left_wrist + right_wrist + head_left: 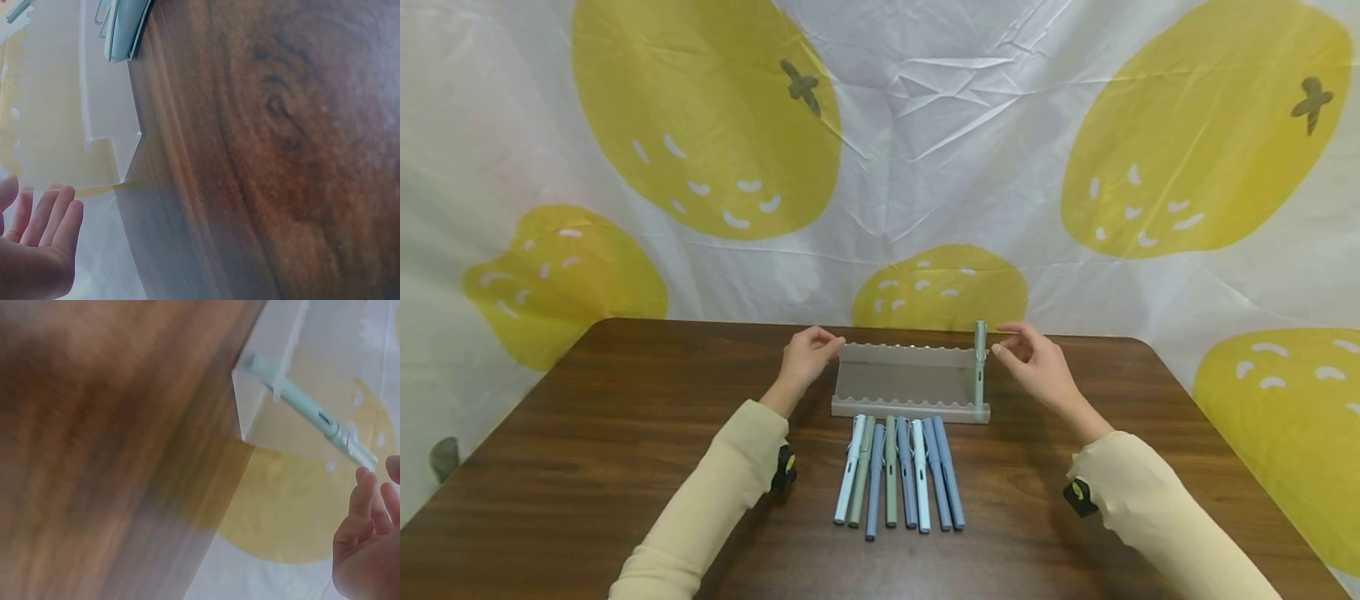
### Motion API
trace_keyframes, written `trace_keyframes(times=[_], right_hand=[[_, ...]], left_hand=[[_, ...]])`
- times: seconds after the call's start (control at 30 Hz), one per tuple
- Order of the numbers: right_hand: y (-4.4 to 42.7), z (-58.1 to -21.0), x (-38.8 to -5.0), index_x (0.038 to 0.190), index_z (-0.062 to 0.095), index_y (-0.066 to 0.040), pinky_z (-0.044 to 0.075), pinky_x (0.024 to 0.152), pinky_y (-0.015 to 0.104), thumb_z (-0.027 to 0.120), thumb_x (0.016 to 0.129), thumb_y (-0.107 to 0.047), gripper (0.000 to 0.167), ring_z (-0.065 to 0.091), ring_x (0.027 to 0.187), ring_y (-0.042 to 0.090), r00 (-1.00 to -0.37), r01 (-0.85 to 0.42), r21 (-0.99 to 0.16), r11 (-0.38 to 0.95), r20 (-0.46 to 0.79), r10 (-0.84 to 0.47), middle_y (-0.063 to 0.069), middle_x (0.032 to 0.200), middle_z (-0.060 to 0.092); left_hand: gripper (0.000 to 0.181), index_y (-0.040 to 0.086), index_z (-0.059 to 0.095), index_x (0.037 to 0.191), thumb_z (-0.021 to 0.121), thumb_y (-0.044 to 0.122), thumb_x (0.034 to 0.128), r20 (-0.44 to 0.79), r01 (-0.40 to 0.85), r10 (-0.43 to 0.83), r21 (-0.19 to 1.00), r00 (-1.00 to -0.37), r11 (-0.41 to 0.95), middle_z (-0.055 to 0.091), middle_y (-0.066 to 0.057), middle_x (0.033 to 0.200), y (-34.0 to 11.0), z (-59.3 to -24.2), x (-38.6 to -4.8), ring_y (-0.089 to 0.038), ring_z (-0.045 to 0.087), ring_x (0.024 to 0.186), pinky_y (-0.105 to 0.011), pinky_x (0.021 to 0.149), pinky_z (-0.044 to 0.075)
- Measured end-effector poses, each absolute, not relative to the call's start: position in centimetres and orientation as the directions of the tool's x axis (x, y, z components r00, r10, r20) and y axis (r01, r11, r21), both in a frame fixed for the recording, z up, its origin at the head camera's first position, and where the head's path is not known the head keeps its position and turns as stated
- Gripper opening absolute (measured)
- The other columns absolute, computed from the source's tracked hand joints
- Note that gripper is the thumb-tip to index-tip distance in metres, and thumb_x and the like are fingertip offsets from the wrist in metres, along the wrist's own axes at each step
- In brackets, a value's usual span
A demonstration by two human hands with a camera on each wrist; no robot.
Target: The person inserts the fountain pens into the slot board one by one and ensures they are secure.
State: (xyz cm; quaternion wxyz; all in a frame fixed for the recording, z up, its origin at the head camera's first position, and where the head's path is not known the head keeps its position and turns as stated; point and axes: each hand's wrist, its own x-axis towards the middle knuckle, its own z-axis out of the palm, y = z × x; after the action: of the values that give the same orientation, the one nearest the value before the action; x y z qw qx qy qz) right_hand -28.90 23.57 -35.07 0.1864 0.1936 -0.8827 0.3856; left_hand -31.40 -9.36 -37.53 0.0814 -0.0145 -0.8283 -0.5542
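Note:
A clear, scalloped pen rack [910, 411] stands on the table. One pale green pen [980, 367] lies in its rightmost slot, sloping up toward the back edge. At the rack's upper left corner, my left hand [807, 360] pinches the edge between thumb and fingertips. My right hand [1036, 367] is beside the upper right corner, close to the pen's top end, its thumb and forefinger apart. In the right wrist view, the fingers of the right hand [369, 537] are just below the pen's end [362, 454]. Several capped pens [891, 475] in blue and green shades lie in front of the rack.
The dark wooden table [700, 367] extends around the rack. A white cloth [940, 167] printed with yellow lemons hangs right behind the table's back edge. A dark rounded object [444, 458] shows at the far left edge of the table.

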Motion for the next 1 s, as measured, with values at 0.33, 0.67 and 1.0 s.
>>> trace_keyframes(times=[0.33, 0.67, 1.0], right_hand=[[22.1, -36.9, -26.5, 0.107, 0.057, -0.006, 0.041, 0.051, 0.03, 0.059, 0.086, -0.018, 0.024, 0.055, 0.062, 0.02, -0.888, -0.46, -0.662, 0.591, 0.356, -0.292, 0.004, 0.079, 0.061], [19.9, -39.1, -25.2, 0.097, 0.06, -0.005, 0.04, 0.046, 0.026, 0.063, 0.082, -0.015, 0.018, 0.049, 0.053, 0.011, -0.886, -0.443, -0.656, 0.611, 0.215, -0.411, -0.002, 0.07, 0.061], [18.3, -39.9, -24.4, 0.098, 0.056, -0.005, 0.04, 0.045, 0.024, 0.068, 0.078, -0.025, 0.031, 0.048, 0.052, 0.006, -0.839, -0.509, -0.576, 0.639, 0.167, -0.518, -0.007, 0.065, 0.055]], left_hand=[[0.023, 0.001, 0.061, 0.088, 0.061, 0.024, 0.0841, 0.149, 0.117, -0.057, 0.917, -0.987, 0.381, 0.064, -0.012, 0.089, -9.4, -37.4, -31.3, -0.025, 0.06, 0.085, -0.035, 0.072, 0.047], [0.023, 0.001, 0.061, 0.088, 0.062, 0.023, 0.0837, 0.151, 0.117, -0.061, 0.918, -0.987, 0.378, 0.064, -0.012, 0.089, -9.5, -37.5, -31.3, -0.024, 0.06, 0.084, -0.035, 0.072, 0.047], [0.023, 0.001, 0.061, 0.088, 0.062, 0.024, 0.0838, 0.153, 0.117, -0.065, 0.917, -0.986, 0.382, 0.064, -0.012, 0.088, -9.5, -37.5, -31.4, -0.023, 0.06, 0.083, -0.034, 0.071, 0.047]])
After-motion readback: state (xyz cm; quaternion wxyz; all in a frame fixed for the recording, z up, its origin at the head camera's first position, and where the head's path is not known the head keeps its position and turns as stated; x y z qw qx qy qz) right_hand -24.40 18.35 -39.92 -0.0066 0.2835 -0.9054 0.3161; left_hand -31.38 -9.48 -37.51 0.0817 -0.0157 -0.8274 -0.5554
